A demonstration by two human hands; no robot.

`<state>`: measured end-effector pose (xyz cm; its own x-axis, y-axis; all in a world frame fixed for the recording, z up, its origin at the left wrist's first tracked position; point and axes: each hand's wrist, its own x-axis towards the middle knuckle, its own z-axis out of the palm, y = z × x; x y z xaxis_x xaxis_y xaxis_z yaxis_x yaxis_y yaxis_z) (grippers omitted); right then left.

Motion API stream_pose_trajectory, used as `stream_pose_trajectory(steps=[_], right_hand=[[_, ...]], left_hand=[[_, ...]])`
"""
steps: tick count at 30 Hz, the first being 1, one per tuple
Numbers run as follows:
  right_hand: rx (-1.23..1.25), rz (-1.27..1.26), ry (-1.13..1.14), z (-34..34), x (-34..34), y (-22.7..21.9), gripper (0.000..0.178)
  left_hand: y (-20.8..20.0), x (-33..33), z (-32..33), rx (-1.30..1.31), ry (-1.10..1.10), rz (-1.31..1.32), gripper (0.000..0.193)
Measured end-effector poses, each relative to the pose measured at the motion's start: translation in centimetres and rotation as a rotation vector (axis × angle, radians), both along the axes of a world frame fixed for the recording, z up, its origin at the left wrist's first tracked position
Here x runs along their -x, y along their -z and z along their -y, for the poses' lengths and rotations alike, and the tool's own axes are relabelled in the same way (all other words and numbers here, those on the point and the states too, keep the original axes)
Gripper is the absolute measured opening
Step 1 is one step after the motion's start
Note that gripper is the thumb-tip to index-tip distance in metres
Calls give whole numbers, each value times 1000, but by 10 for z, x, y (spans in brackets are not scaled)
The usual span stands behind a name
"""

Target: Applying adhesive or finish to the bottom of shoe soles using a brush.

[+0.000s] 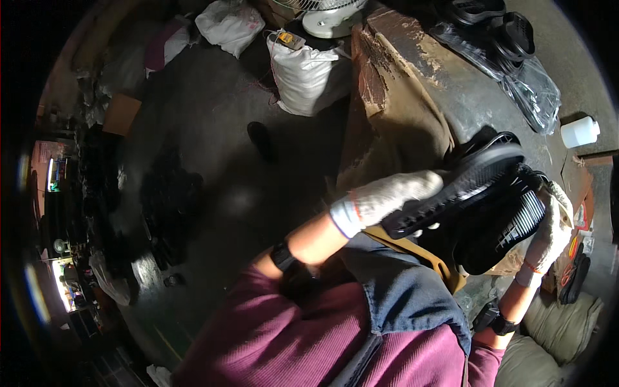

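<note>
My left hand point(403, 193), in a pale knit glove, is closed round a black shoe sole point(467, 184), its thumb on the near side. The sole slants up to the right, its patterned side facing me. Just right of and below it is a black shoe upper point(487, 235) with pale stripes on its side. My right hand point(553, 226), also gloved, grips the upper at its upper right end. The sole and upper overlap in view; whether they are joined, I cannot tell. The right fingertips are partly hidden.
A worn, brown-covered bench point(419, 84) stands ahead. On it lie black soles point(512, 39) and a clear plastic bag point(532, 97). A white bottle point(580, 132) is at right. White sacks point(303, 74) and a fan base point(332, 22) stand beyond; olive bundles point(567, 326) lie lower right.
</note>
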<state>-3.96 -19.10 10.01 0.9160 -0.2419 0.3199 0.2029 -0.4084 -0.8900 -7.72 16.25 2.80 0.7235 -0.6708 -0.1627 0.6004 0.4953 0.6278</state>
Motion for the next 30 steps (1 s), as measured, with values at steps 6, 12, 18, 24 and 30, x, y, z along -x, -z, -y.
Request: stream_pose_trajectory(steps=[6, 12, 18, 24, 30], right_hand=[[-7, 198, -174, 3, -5, 11, 35], [144, 425, -38, 24, 28, -28, 33], [808, 193, 323, 0, 45, -28, 24], [1245, 297, 604, 79, 53, -27, 26], [847, 440, 574, 165, 48, -3, 23]], left_hand=[[79, 33, -87, 523, -452, -256, 91], [111, -14, -169, 631, -1226, -723, 88], [245, 11, -217, 915, -837, -497, 69], [52, -57, 32, -482, -560, 456, 44], [13, -44, 154, -977, -486, 1460, 27]])
